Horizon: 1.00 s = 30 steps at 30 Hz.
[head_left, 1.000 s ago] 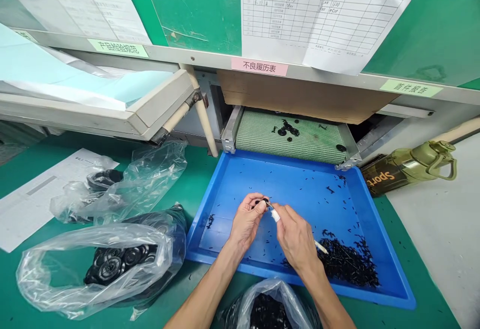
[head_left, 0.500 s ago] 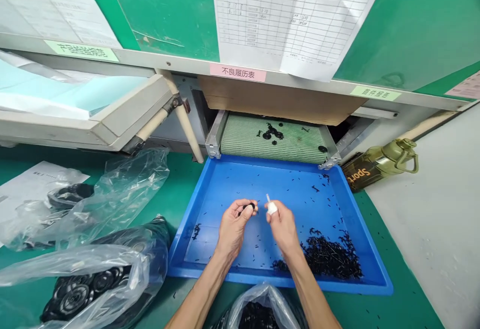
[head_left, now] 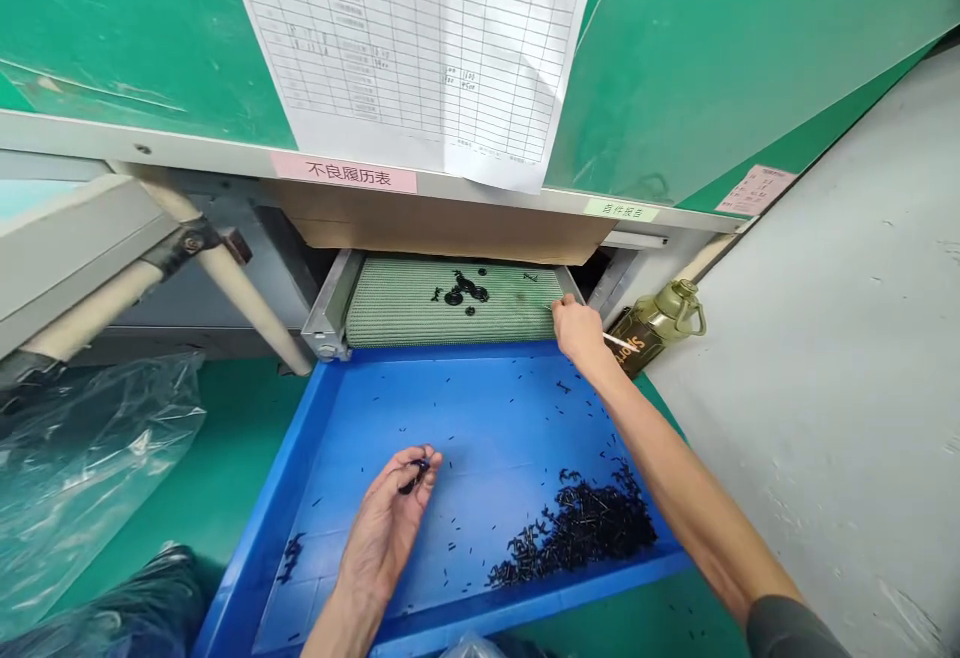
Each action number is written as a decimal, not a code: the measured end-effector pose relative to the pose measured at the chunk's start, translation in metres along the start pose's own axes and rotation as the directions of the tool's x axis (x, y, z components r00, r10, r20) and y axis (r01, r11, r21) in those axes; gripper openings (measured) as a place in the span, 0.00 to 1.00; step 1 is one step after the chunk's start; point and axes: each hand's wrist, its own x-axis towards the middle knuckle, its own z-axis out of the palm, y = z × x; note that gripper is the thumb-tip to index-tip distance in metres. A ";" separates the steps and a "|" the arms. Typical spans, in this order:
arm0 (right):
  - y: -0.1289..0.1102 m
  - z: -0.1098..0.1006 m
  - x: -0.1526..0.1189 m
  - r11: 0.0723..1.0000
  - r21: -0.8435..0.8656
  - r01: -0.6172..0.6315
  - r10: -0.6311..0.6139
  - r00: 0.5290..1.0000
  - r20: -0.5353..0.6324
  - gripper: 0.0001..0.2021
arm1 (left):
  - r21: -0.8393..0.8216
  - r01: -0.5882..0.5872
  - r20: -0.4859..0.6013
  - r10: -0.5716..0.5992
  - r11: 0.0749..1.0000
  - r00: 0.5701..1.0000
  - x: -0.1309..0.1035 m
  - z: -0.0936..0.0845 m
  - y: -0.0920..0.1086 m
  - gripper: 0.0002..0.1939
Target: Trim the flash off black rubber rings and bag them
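Low over the blue tray [head_left: 375,388], my left hand [head_left: 390,508] is closed around a small round black part [head_left: 414,476], mostly covered by the fingers. My right hand [head_left: 577,330] reaches to the right front edge of the green conveyor belt [head_left: 405,313], fingers curled. From its heel side sticks out a thin white stick-like tool [head_left: 619,342]; the rest is hidden in the hand. Whether the fingertips also pinch something on the belt, I cannot tell. Several black round parts [head_left: 466,288] lie on the belt left of this hand.
A heap of small black pieces [head_left: 592,523] fills the tray's right front, with bits scattered elsewhere. An olive sport bottle [head_left: 660,323] stands right of the belt. Clear plastic bags [head_left: 112,458] lie left. A cardboard flap [head_left: 442,223] and a green board with paper sheets [head_left: 427,58] hang above.
My right hand has moved forward from beside the left hand to the belt's right edge, where a black disc lay earlier. My left hand stays over the tray. The view has turned right.
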 end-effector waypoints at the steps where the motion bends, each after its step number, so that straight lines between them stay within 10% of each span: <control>1: 0.000 -0.002 0.006 1.000 0.005 0.014 -0.014 1.000 0.016 0.15 | -0.004 -0.002 0.003 0.002 1.000 1.000 0.000 -0.001 0.000 0.06; 8: -0.004 -0.009 -0.036 0.972 0.205 0.111 -0.106 0.994 -0.034 0.15 | 0.088 -0.066 0.092 0.058 0.994 0.994 -0.006 -0.001 -0.005 0.13; 11: -0.050 0.005 -0.093 0.616 0.787 0.031 -0.206 0.971 0.123 0.11 | 0.228 -0.139 0.247 0.081 0.964 0.966 -0.011 0.003 -0.011 0.15; 14: -0.104 0.017 -0.145 0.320 0.935 -0.150 -0.317 0.913 0.255 0.09 | 0.340 -0.172 0.304 0.065 0.925 0.951 -0.014 0.002 -0.016 0.15; 19: -0.131 0.008 -0.178 0.453 0.884 0.116 -0.298 0.954 0.027 0.11 | 0.403 -0.267 0.262 0.169 0.876 0.950 -0.024 -0.007 -0.016 0.18; 27: -0.111 -0.011 -0.181 0.460 0.764 0.453 -0.623 0.778 -0.087 0.13 | 0.538 -0.358 0.345 0.188 0.763 0.919 -0.058 -0.010 0.004 0.19; 30: -0.119 -0.013 -0.186 0.414 0.777 0.474 -0.611 0.777 -0.148 0.12 | 0.559 -0.375 0.370 0.182 0.740 0.911 -0.071 -0.008 0.012 0.19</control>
